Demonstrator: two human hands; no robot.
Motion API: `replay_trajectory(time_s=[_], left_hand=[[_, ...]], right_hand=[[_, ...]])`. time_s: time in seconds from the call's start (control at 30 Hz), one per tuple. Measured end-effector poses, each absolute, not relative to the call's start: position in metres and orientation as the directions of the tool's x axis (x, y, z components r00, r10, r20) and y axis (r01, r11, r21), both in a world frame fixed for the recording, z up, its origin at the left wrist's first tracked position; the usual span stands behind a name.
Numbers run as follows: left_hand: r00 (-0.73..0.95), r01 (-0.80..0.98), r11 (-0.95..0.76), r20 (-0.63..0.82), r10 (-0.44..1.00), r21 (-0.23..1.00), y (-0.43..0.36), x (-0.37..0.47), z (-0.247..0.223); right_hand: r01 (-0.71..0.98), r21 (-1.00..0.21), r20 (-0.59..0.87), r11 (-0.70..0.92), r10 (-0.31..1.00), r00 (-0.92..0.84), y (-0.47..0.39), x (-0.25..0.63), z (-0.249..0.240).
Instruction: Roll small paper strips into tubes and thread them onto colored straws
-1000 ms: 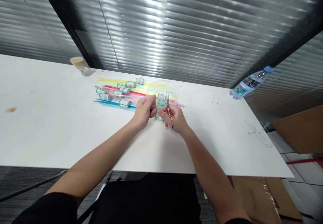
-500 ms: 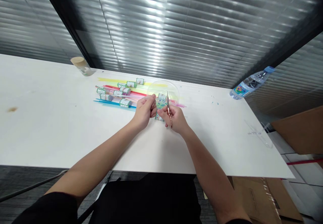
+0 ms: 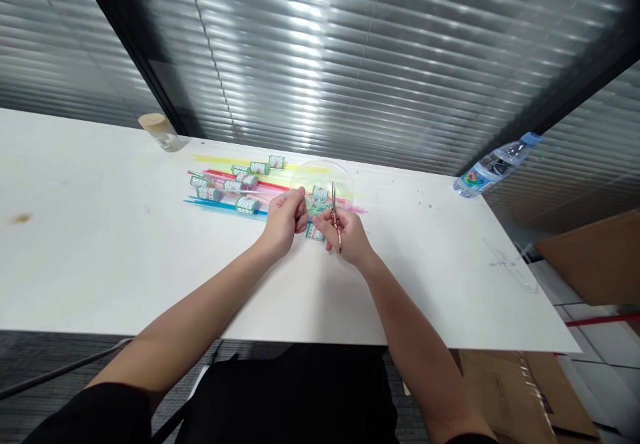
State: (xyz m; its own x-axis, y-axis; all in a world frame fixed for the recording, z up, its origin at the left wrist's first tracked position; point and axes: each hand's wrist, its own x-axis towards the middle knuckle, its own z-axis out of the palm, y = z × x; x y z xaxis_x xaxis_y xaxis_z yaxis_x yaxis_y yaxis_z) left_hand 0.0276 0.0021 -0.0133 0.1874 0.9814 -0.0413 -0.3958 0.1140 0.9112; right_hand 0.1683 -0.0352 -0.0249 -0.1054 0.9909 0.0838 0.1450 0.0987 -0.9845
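Centrally, the right hand (image 3: 345, 234) grips scissors (image 3: 335, 216); the left hand (image 3: 286, 223) curls, its pinch unclear. Open white tabletop (image 3: 400, 284) stretches toward the near edge.

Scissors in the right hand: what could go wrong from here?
The scissors in the right hand are close to the left hand; a slip might nick a finger. Loose blue-green bits by the clear plastic dish could scatter if bumped; similar flecks already dot the white table.
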Motion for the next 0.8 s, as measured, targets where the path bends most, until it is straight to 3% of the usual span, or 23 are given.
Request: replay_trajectory(time_s=[0.57,0.8], left_hand=[[0.189,-0.391,0.107,-0.034,0.981,0.914,0.002,0.027,-0.012],[0.181,-0.364,0.088,-0.022,0.983,0.927,0.000,0.028,-0.012]], right_hand=[[0.138,-0.983,0.117,0.125,0.991,-0.065,-0.035,0.172,-0.021],[0.229,-0.963,0.201,0.141,0.944,0.260,-0.018,0.210,-0.022]])
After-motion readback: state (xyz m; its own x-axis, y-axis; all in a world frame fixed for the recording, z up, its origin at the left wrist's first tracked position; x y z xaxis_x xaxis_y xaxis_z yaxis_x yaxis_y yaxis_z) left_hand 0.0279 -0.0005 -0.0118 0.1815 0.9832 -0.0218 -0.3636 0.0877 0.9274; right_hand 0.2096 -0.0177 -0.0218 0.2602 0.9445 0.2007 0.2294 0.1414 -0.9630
